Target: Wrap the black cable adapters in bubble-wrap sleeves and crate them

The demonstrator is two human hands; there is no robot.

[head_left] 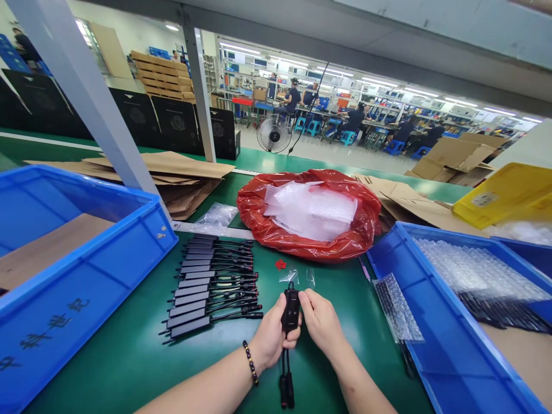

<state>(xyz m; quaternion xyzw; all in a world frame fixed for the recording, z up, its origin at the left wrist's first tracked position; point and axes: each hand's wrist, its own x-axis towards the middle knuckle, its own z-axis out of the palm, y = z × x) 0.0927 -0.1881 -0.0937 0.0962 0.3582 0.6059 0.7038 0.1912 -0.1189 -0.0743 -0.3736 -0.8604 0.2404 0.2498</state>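
My left hand (272,333) is closed around a small black controller box (292,310) with cables, held upright above the green bench. A short loop of cable comes out of its top, and two leads with connectors (286,388) hang below. My right hand (321,322) is at the box's upper right edge, fingers curled and thumb and forefinger together; whatever they pinch is hidden. Left of my hands, several similar black boxes with cables (190,305) lie in a column. Just beyond the held box are small red parts (280,264) and small clear plastic pieces (310,277).
A red plastic bag (259,221) of white bubble-wrap pouches stands behind my hands. Blue bins flank me, one at left (86,310) and one at right (448,345). A bubble-wrapped item (397,307) leans over the right bin's edge. A metal post (95,103) rises at left.
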